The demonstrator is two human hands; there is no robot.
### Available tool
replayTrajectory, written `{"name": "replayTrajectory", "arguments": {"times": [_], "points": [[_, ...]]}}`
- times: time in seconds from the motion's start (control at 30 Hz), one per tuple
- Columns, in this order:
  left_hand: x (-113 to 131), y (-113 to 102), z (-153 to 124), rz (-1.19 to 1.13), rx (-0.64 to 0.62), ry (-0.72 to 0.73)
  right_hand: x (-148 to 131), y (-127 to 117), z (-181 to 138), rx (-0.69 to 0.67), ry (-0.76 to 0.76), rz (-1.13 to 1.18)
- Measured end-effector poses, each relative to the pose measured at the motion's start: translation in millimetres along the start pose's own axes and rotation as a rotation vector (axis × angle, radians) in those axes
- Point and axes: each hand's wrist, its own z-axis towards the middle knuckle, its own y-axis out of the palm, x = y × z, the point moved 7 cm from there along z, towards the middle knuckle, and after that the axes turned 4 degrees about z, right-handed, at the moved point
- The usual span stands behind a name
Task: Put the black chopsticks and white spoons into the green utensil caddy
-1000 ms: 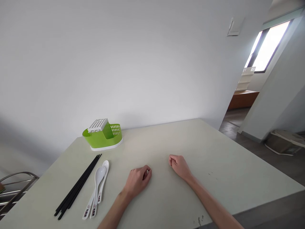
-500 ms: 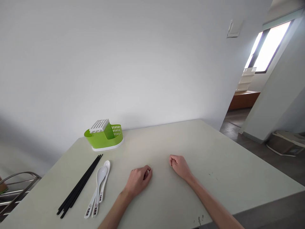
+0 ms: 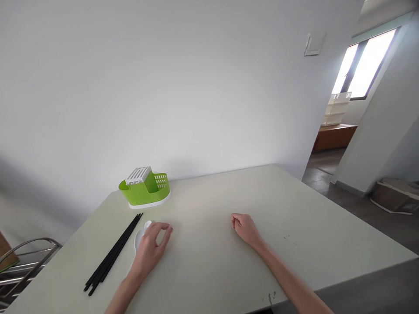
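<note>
My left hand (image 3: 151, 247) is above the white spoons (image 3: 139, 237), hiding most of their handles. Its fingers are loosely bent, with a gap between thumb and forefinger and nothing visible held there. Whether it touches the spoons I cannot tell. Left of it, several black chopsticks (image 3: 114, 253) lie in a slanting bundle. Farther back stands a green cutlery holder (image 3: 144, 194) with a white slotted top and white base. My right hand (image 3: 245, 226) rests on the table as a closed fist, with nothing seen in it.
The pale table (image 3: 209, 196) meets a white wall at its back edge. A metal rack (image 3: 31, 257) stands beyond the left edge. To the right are a doorway, a window (image 3: 373, 61) and a brownish bin (image 3: 394, 195) on the floor.
My left hand has moved left from the bare tabletop to over the spoons, covering much of them. The right fist stays in place. The view has shifted slightly.
</note>
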Motion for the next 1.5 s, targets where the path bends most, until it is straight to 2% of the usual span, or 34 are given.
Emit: {"name": "replayTrajectory", "arguments": {"times": [0.17, 0.23, 0.33, 0.43, 0.53, 0.7, 0.8, 0.9, 0.97, 1.13, 1.23, 1.33, 1.43, 1.5], "points": [[-38, -46, -4, 0.219, 0.199, 0.084, -2, -1, -1, -0.002, 0.012, 0.0], [-55, -56, -6, 0.29, 0.217, 0.067, -3, -1, -1, -0.006, 0.015, 0.001], [-79, -60, -14, 0.332, 0.17, 0.014, -5, -1, -1, -0.009, 0.017, -0.001], [-95, -51, -26, 0.335, 0.058, 0.003, -6, -1, -2, -0.013, 0.017, -0.001], [-102, -31, -42, 0.33, -0.099, 0.06, -6, -1, -2, -0.016, 0.011, -0.002], [-103, 2, -57, 0.299, -0.3, 0.083, -7, -2, -2, -0.012, 0.006, 0.0], [-95, 20, -54, 0.286, -0.34, 0.096, -7, -2, -2, -0.005, 0.003, 0.005], [-75, 41, -45, 0.291, -0.339, 0.14, -6, -2, -2, -0.001, 0.002, 0.013], [-53, 59, -38, 0.28, -0.342, 0.186, -5, -2, -2, 0.006, -0.002, 0.022], [30, 121, -21, 0.215, -0.347, 0.297, 0, -7, 0, 0.075, -0.014, 0.039], [83, 163, -13, 0.188, -0.367, 0.289, 6, -20, 2, 0.24, -0.014, 0.086], [129, 196, -6, 0.15, -0.37, 0.246, 17, -35, 2, 0.434, 0.005, 0.148], [160, 215, -1, 0.1, -0.373, 0.19, 28, -41, 2, 0.507, 0.052, 0.165], [171, 219, 2, 0.045, -0.355, 0.16, 34, -43, 2, 0.534, 0.077, 0.18]]}}
